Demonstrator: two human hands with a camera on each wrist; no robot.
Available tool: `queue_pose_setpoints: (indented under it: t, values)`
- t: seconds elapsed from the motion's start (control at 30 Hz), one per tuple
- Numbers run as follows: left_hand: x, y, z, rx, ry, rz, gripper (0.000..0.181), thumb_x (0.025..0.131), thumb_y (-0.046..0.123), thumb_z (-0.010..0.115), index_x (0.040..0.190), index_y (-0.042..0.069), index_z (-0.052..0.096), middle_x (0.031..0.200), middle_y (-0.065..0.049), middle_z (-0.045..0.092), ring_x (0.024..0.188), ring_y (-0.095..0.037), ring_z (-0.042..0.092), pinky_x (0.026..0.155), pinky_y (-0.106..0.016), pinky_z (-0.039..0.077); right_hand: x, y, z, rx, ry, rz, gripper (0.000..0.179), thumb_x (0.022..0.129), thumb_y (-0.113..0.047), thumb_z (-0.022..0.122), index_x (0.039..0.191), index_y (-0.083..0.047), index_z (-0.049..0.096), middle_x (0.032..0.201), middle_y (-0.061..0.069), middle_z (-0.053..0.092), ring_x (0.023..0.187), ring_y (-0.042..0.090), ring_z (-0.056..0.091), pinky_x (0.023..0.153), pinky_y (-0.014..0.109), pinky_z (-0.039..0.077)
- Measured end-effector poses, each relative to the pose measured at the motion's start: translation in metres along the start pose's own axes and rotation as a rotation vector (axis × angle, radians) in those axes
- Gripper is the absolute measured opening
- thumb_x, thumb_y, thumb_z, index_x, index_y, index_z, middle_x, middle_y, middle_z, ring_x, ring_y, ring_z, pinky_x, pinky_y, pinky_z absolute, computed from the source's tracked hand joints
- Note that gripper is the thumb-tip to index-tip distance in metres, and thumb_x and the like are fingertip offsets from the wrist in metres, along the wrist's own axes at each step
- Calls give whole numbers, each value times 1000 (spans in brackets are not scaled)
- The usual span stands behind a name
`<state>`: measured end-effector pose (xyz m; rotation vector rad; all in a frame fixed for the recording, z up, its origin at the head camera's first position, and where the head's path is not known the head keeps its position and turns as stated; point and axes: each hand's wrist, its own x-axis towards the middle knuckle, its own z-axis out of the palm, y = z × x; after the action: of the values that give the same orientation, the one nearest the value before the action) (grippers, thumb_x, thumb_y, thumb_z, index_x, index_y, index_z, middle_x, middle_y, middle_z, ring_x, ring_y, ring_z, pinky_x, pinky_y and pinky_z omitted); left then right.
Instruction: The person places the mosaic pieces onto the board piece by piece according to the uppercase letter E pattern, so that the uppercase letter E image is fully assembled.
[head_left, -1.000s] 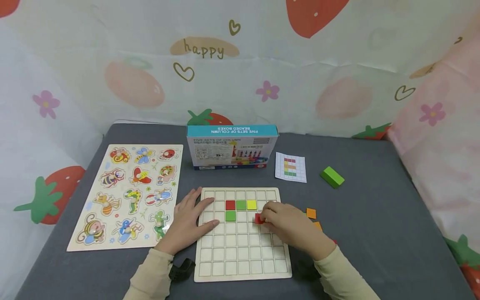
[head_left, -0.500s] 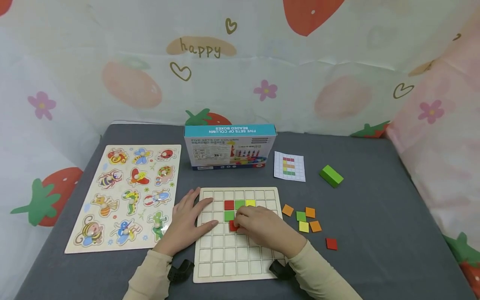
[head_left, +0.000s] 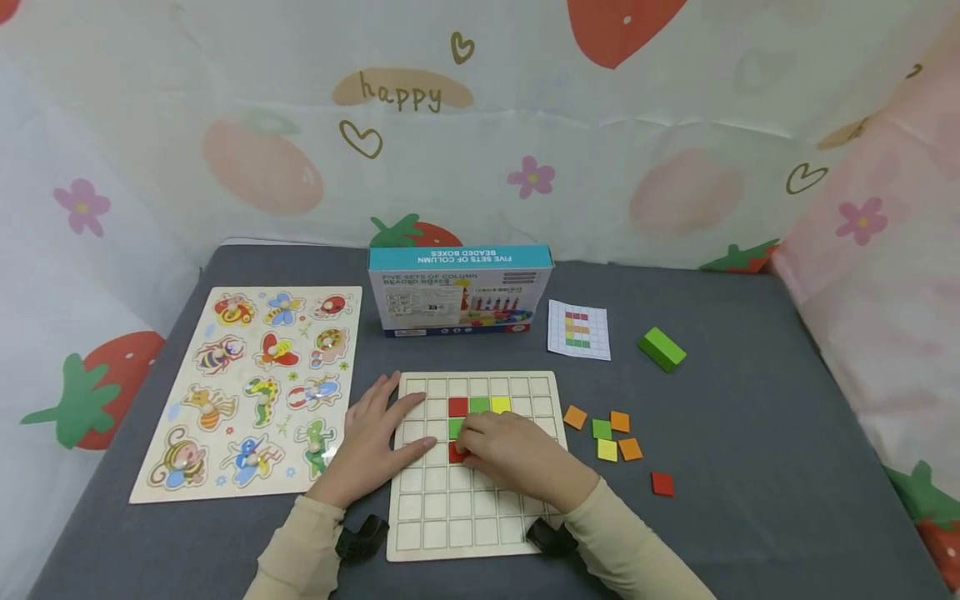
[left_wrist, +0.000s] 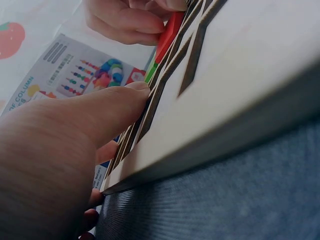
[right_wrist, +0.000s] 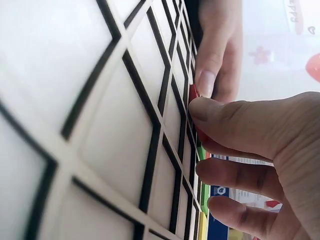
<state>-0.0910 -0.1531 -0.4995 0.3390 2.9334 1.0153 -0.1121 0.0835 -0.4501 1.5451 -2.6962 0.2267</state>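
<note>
A pale wooden grid board (head_left: 438, 533) lies before me. My left hand (head_left: 367, 450) rests on its left edge, fingers spread and thumb lying on the board. With thumb and fingers my right hand (head_left: 517, 458) pinches a red square tile (head_left: 454, 452) at the board, just below a green tile (head_left: 454, 428). The left wrist view shows this red tile (left_wrist: 171, 34) somewhat tilted at the grid; the right fingers partly cover it. Above sit another red tile (head_left: 457, 407), a green one (head_left: 479, 405) and a yellow one (head_left: 500, 404) in a row.
Right of the board lie several loose tiles: orange (head_left: 575, 417), green (head_left: 602, 428), yellow (head_left: 607, 450) and red (head_left: 662, 484). Farther back are a green block (head_left: 663, 349), a printed pattern card (head_left: 579, 330) and an upright box (head_left: 461, 292). An insect puzzle board (head_left: 251, 396) lies left.
My right hand has carried the red tile leftward across the board to the spot below the green tile, uncovering loose tiles on the right. My left hand stays in place.
</note>
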Motion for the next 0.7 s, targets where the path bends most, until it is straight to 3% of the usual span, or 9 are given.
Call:
queue_pose_setpoints:
  t: [0.53, 0.7]
  values:
    - [0, 1, -1, -1, -5, -9, 67, 84, 51, 67, 141, 21, 48, 158, -14, 20, 146, -34, 9, 111, -61, 11, 1, -3, 1, 10, -33, 36, 17, 92, -31, 65, 104, -19, 68, 102, -5, 63, 88, 8, 59, 81, 24, 52]
    - [0, 2, -1, -6, -3, -5, 67, 84, 51, 67, 141, 21, 49, 158, -14, 20, 146, -34, 9, 111, -61, 11, -6, 4, -5, 35, 0, 57, 14, 93, -28, 63, 103, -20, 68, 102, -7, 63, 89, 7, 60, 80, 25, 53]
